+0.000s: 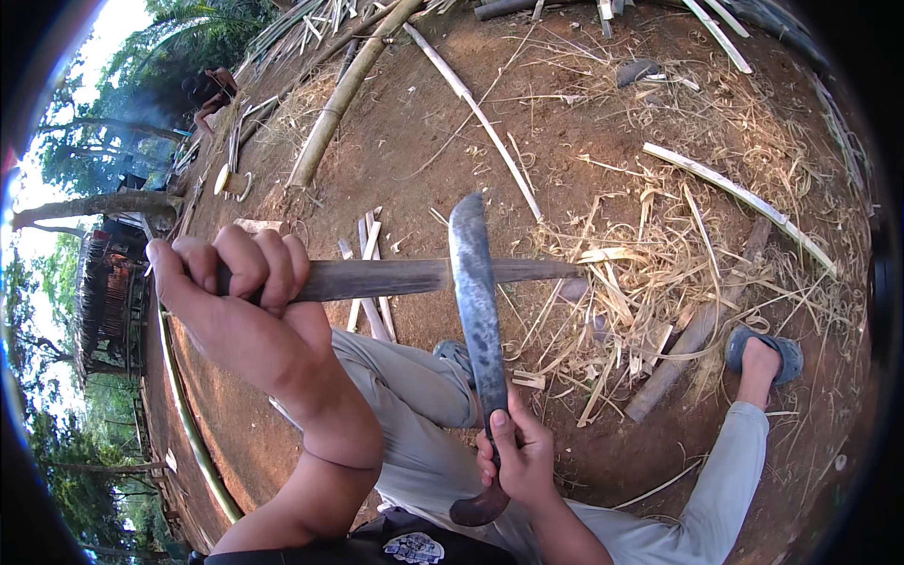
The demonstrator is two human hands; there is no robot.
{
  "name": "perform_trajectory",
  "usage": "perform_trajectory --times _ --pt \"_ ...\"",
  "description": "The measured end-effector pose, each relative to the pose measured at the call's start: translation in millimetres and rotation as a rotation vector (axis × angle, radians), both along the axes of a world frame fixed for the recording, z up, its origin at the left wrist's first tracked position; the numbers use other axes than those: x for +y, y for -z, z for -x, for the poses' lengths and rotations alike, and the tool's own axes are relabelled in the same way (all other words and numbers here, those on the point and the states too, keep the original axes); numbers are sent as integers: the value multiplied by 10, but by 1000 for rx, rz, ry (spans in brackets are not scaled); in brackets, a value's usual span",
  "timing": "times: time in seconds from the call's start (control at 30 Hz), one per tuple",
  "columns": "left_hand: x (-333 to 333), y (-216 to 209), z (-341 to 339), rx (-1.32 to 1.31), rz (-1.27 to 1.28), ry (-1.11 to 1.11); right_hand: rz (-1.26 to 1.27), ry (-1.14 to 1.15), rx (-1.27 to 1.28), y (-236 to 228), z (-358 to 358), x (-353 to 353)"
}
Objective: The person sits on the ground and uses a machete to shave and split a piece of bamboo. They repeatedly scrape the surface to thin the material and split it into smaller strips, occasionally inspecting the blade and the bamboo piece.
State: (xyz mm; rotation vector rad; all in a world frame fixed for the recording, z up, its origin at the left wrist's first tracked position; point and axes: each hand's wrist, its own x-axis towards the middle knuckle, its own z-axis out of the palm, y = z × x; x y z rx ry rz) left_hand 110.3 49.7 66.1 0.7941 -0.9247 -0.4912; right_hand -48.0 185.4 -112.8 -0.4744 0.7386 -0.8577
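My left hand (226,320) is closed around one end of a long, dark, flat piece (377,279) that looks like wood and tapers to a point on the right. My right hand (516,457) grips a machete (478,301) near the base of its blade, the thumb laid along it. Its dark, curved handle end sticks out below that hand. The mottled grey blade points up and away from me, crossing in front of the dark piece near its middle. Whether the two touch, I cannot tell.
Curled shavings and pale strips (621,292) cover the ground by my right foot (763,356), around a short log (697,358). Bamboo poles (353,94) lie farther off. Another person (212,94) crouches at the far left, beyond a thatched hut (99,292).
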Motion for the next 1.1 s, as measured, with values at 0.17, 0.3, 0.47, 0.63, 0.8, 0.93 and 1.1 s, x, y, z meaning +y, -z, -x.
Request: perform_trajectory --times 0.17,0.3,0.47,0.63,0.8,0.93,1.1 --pt "-5 -15 -134 120 -19 -13 -3 33 70 180 28 16" --pt "82 79 -179 112 -38 -12 68 53 134 251 40 40" --pt "198 211 -253 64 -14 -200 400 -34 248 142 -109 186" --pt "231 206 -266 60 -15 -334 208 -7 211 112 -116 162" --pt "156 267 -291 51 -22 -313 290 -10 242 156 -144 135" --pt "193 205 -264 49 -8 -356 241 -7 224 121 -161 189" --pt "159 272 -287 73 3 -268 59 10 129 118 -131 34"
